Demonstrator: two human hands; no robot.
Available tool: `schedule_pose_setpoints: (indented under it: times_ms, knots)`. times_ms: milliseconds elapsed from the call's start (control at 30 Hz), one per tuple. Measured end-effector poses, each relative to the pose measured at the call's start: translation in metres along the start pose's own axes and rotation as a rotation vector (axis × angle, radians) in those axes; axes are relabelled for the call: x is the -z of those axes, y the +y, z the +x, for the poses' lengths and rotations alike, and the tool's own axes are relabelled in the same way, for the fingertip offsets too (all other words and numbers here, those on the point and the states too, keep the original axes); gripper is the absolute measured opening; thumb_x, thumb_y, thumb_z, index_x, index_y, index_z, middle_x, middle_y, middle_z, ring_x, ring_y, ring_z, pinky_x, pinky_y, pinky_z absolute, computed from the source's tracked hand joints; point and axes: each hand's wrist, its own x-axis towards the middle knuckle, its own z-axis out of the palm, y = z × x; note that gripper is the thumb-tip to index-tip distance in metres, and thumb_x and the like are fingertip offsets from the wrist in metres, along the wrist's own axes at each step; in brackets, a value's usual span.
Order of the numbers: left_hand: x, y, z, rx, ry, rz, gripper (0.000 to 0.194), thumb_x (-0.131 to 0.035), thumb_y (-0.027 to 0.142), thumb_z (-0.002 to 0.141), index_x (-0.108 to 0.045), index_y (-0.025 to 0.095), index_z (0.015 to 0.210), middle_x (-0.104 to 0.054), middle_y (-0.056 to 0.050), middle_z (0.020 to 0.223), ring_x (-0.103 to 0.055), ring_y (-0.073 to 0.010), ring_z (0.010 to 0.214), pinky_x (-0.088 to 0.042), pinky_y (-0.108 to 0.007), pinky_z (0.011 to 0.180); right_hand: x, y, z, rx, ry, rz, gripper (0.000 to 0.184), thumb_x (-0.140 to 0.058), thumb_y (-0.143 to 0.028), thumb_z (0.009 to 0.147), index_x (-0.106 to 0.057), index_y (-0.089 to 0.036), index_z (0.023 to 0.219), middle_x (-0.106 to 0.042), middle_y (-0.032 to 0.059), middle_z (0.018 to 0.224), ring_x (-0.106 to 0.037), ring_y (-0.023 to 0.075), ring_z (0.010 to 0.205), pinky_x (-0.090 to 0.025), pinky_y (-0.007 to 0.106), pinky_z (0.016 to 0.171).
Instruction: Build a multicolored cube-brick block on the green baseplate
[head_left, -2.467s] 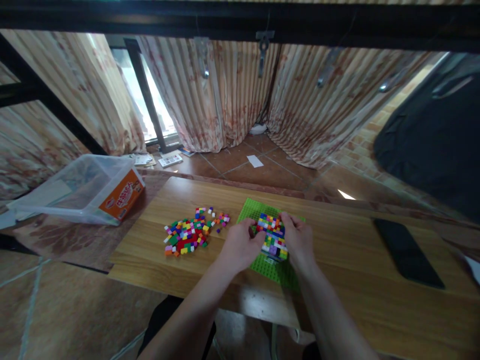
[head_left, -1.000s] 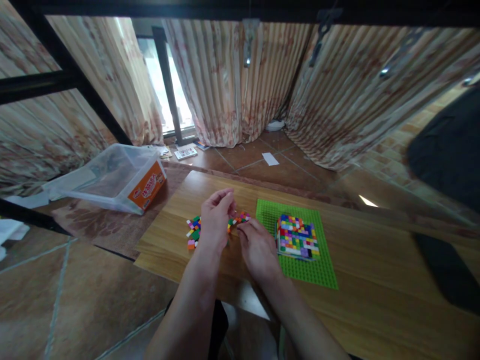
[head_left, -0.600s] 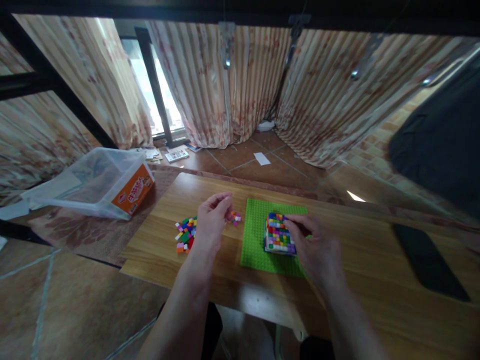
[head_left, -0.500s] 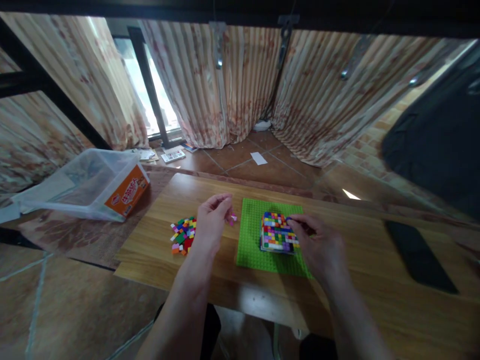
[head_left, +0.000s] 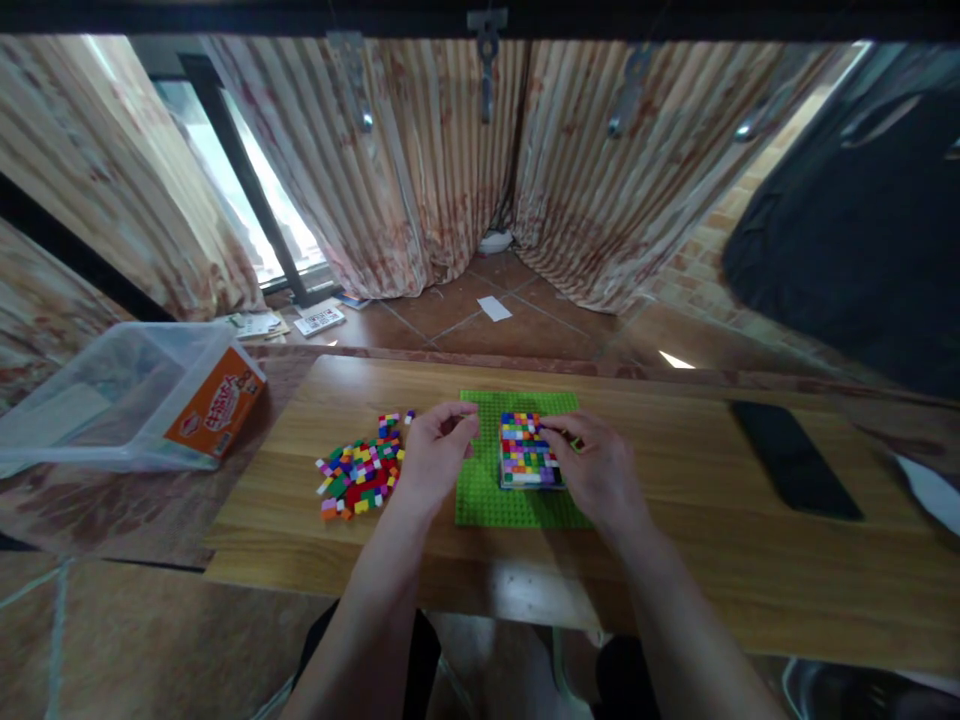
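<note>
A block of many-coloured toy bricks (head_left: pixel 529 455) stands on a green studded baseplate (head_left: pixel 480 505). My right hand (head_left: pixel 600 465) is at the block's right side, its thumb and fingertips pinched together at the upper right corner; whatever is between them is too small to make out. Over the baseplate's left edge is my left hand (head_left: pixel 439 450), with curled fingers and the thumb against the index finger. What it holds, if anything, is hidden. Left of that hand lies a pile of loose bricks (head_left: pixel 360 475) in mixed colours, partly behind the wrist.
The wooden table (head_left: pixel 697 580) carries a dark flat phone-like slab (head_left: pixel 795 460) on the right. A clear plastic bin (head_left: pixel 150 400) with an orange label is beyond the table's left end. Patterned curtains (head_left: pixel 420 170) hang behind, and a white sheet (head_left: pixel 494 308) lies on the floor.
The view has swung to the right. My left hand has shifted right relative to the table, from beside the baseplate to over its left edge. My right hand stays at the block's upper right.
</note>
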Motion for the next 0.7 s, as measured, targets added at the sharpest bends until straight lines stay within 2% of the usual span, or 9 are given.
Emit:
schedule_pose_setpoints:
  times_ms: [233, 533, 700]
  knots:
    - [0.0002, -0.0002, -0.0007, 0.001, -0.001, 0.028, 0.013, -0.067, 0.021, 0.068, -0.07, 0.014, 0.079, -0.058, 0.004, 0.058, -0.048, -0.0074, 0.048, -0.039, -0.02, 0.048, -0.004, -0.0025, 0.0004, -0.044, 0.014, 0.042, 0.02, -0.056, -0.031, 0.085, -0.076, -0.025, 0.088, -0.075, 0.0034, 0.086, -0.065, 0.0196, 0.079, -0.05, 0.035, 0.077]
    - [-0.0002, -0.004, -0.0002, -0.003, -0.008, 0.047, 0.015, -0.067, 0.02, 0.068, -0.071, 0.015, 0.082, -0.061, 0.003, 0.062, -0.048, -0.0078, 0.049, -0.039, -0.021, 0.048, -0.0016, -0.0057, 0.0007, -0.1, 0.014, 0.06, 0.024, -0.055, -0.032, 0.084, -0.076, -0.023, 0.093, -0.076, 0.0048, 0.09, -0.066, 0.0191, 0.076, -0.051, 0.034, 0.077]
    - [0.0005, -0.0065, 0.0013, -0.035, -0.012, 0.102, 0.016, -0.066, 0.021, 0.069, -0.07, 0.015, 0.083, -0.061, 0.002, 0.062, -0.048, -0.0086, 0.05, -0.039, -0.02, 0.048, -0.0069, -0.0008, 0.0009, -0.173, 0.048, 0.142, 0.025, -0.058, -0.034, 0.083, -0.076, -0.021, 0.095, -0.077, 0.0054, 0.092, -0.068, 0.0193, 0.078, -0.052, 0.034, 0.078]
